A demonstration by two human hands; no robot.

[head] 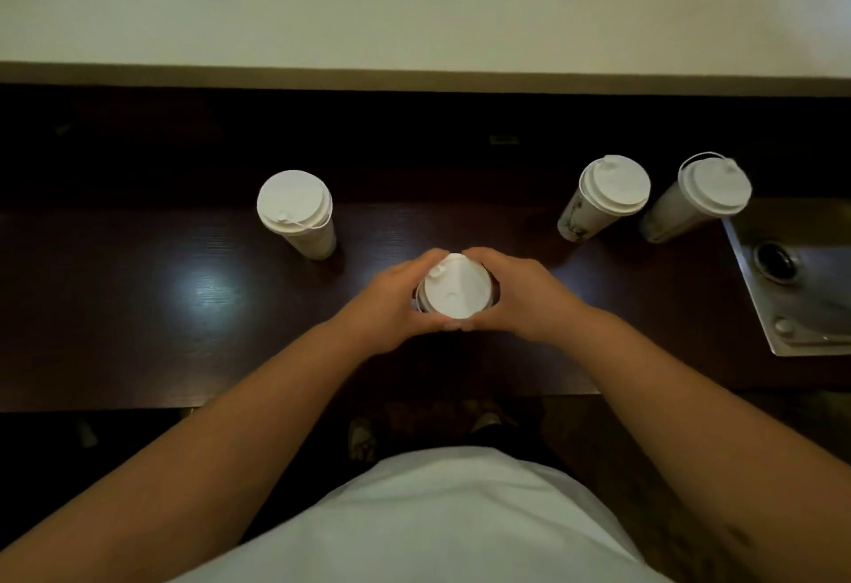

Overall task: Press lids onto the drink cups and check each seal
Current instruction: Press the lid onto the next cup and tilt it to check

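Head view showed both hands, left hand [391, 301] and right hand [520, 295], each grip curled round the centre cup's lid [456, 285]; three other cups [297, 209] already wore lids, seals unverifiable.

Glossy wood counter [138, 306]; matt, perhaps plastic lid [456, 288].

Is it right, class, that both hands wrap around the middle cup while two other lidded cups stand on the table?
Not quite: the head view shows three other lidded cups, one on the left and two on the right. Both hands do wrap around the middle cup.
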